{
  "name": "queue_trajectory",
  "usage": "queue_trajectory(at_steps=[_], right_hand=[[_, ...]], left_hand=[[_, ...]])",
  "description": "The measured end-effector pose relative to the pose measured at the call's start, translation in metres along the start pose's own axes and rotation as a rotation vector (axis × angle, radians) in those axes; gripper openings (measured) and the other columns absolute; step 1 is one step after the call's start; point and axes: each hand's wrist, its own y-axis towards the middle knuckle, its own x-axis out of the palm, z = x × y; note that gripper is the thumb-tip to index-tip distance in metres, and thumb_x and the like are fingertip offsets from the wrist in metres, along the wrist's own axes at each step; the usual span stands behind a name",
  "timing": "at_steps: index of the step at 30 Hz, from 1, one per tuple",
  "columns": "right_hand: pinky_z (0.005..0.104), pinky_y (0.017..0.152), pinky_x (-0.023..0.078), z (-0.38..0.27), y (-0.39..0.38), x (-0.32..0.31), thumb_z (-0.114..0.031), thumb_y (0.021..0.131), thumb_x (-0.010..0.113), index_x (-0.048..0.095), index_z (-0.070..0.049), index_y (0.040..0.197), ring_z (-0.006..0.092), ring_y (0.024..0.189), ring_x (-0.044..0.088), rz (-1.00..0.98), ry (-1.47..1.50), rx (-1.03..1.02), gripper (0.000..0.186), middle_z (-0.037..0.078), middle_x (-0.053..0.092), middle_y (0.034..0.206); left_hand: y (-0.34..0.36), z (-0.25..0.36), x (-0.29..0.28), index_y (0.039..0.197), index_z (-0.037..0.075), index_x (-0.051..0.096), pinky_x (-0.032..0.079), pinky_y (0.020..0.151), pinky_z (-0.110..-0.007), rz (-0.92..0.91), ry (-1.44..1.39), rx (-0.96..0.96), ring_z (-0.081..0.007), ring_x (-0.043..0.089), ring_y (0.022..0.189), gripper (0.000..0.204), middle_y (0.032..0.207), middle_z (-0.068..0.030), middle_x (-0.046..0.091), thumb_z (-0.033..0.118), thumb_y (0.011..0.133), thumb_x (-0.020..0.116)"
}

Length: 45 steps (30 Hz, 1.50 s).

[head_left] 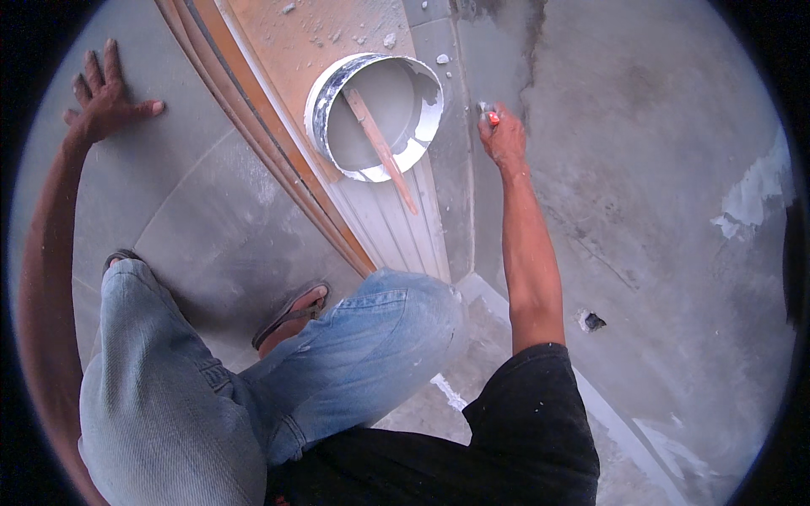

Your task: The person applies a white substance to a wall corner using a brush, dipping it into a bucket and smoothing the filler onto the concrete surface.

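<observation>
My left hand is spread flat on the grey tiled floor at the upper left, with nothing in its fingers. At the upper right, my right hand is closed around a small tool with an orange-red handle. Its working end is mostly hidden, so I cannot tell its kind. That hand is against the grey plastered wall, just above its base. Between my hands stands a round white bucket with splashed rim and grey contents. A flat wooden stick leans across its rim.
Under the bucket lie long boards and a ribbed white panel, beside brown strips. White crumbs are scattered on the board. The wall has a small dark hole and a white patch. My sandalled foot rests on the tiles.
</observation>
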Motion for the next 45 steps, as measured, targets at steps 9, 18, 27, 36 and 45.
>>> queue_trajectory(at_steps=[9, 18, 27, 36, 45], right_hand=[[0.0400, 0.067, 0.046, -0.038, 0.056, -0.022, -0.015, 0.077, 0.063, 0.059, -0.002, 0.093, 0.0363, 0.076, 0.059, 0.130, 0.280, -0.164, 0.021, 0.020, 0.062, 0.083], [0.0463, 0.069, 0.046, -0.021, 0.055, -0.015, -0.018, 0.076, 0.063, 0.056, -0.002, 0.091, 0.0411, 0.081, 0.059, 0.041, 0.196, -0.104, 0.023, 0.023, 0.062, 0.085], [0.0473, 0.068, 0.046, -0.010, 0.036, -0.008, -0.021, 0.076, 0.062, 0.056, -0.003, 0.090, 0.0404, 0.078, 0.059, -0.014, 0.154, -0.061, 0.023, 0.022, 0.062, 0.080], [0.0455, 0.069, 0.046, -0.004, 0.018, -0.001, -0.020, 0.075, 0.065, 0.056, -0.005, 0.092, 0.0398, 0.079, 0.059, -0.024, 0.080, -0.011, 0.024, 0.020, 0.062, 0.082], [0.0479, 0.073, 0.047, 0.008, 0.002, 0.004, -0.021, 0.077, 0.064, 0.055, -0.006, 0.096, 0.0401, 0.086, 0.059, -0.075, 0.000, 0.042, 0.026, 0.020, 0.062, 0.090]], left_hand=[[-0.001, 0.001, -0.004, 0.145, 0.029, -0.006, 0.014, 0.092, -0.078, 0.011, -0.024, 0.012, -0.0510, -0.004, 0.134, 0.134, 0.150, -0.0207, -0.007, 0.072, 0.046, 0.073], [-0.002, -0.001, 0.004, 0.145, 0.030, -0.007, 0.011, 0.093, -0.078, 0.043, -0.046, 0.015, -0.0505, -0.004, 0.134, 0.132, 0.150, -0.0189, -0.008, 0.071, 0.047, 0.073], [0.002, -0.010, 0.014, 0.145, 0.031, -0.007, 0.010, 0.092, -0.079, 0.060, -0.005, 0.013, -0.0515, -0.005, 0.133, 0.130, 0.150, -0.0195, -0.009, 0.069, 0.050, 0.074], [0.000, -0.014, 0.019, 0.145, 0.031, -0.006, 0.012, 0.091, -0.079, 0.080, -0.019, 0.024, -0.0534, -0.003, 0.133, 0.130, 0.150, -0.0204, -0.007, 0.071, 0.049, 0.073], [0.001, -0.008, 0.013, 0.145, 0.029, -0.004, 0.012, 0.091, -0.079, 0.098, -0.034, 0.063, -0.0544, -0.003, 0.132, 0.130, 0.149, -0.0234, -0.007, 0.072, 0.049, 0.072]])
